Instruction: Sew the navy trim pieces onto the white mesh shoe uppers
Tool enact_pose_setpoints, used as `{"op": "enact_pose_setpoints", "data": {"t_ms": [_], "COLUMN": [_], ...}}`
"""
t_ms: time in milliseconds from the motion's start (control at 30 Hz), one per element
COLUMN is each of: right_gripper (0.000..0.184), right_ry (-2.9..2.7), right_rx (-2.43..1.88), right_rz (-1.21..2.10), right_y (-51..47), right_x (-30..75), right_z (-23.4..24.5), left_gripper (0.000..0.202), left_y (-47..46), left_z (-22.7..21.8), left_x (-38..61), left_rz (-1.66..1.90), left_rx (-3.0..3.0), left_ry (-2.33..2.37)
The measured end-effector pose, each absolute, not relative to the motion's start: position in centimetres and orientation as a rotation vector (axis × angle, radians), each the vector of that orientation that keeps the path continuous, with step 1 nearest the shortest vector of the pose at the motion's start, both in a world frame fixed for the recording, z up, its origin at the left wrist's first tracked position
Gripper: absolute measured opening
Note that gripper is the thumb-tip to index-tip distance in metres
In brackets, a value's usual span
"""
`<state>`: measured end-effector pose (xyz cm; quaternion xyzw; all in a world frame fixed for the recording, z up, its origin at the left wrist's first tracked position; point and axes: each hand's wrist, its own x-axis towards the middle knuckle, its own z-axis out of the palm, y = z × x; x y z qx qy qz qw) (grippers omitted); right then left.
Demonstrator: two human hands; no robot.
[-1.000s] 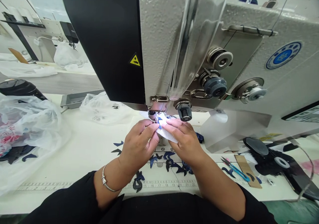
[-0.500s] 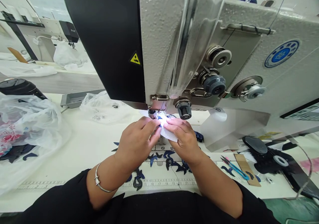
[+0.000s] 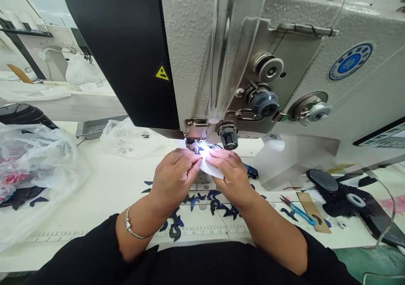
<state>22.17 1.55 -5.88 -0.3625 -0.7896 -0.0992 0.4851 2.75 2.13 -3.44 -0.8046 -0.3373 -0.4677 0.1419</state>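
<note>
My left hand [image 3: 173, 177] and my right hand [image 3: 230, 174] meet under the needle of a grey sewing machine [image 3: 253, 57]. Both pinch a small white mesh piece [image 3: 211, 169] with a dark blue shape on it, lit by the machine's lamp. The fingers of both hands are pressed together on the piece right at the presser foot [image 3: 193, 145]. Several dark blue cut shapes [image 3: 218, 207] lie on the table beneath my wrists, over a printed ruler [image 3: 202, 233].
Blue thread snips [image 3: 297, 210] and a brown card strip [image 3: 313, 217] lie to the right, near black parts [image 3: 348, 200]. Clear plastic bags [image 3: 34, 166] with dark pieces sit at left, a smaller bag [image 3: 126, 135] behind. Another sewing machine [image 3: 63, 44] stands far left.
The view has shifted slightly; both hands stay pinched on the mesh piece at the needle, nudged a little leftward and closer to the presser foot.
</note>
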Motion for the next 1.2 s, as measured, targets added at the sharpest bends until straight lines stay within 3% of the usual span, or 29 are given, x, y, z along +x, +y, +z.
{"op": "enact_pose_setpoints", "data": {"t_ms": [667, 1200], "right_gripper": [0.032, 0.035], "right_ry": [-1.931, -1.926], "right_rx": [-0.851, -0.858], "right_rz": [-0.320, -0.387], "right_y": [1.1, 1.0], "right_x": [21.8, 21.4], "right_z": [-5.9, -6.1], "left_gripper": [0.042, 0.041], "left_y": [1.1, 2.2], "left_z": [-5.0, -5.9], "left_x": [2.5, 2.3], "left_rz": [-1.344, -1.451], "left_rx": [-2.366, -2.360], "left_ry": [-0.976, -0.976]}}
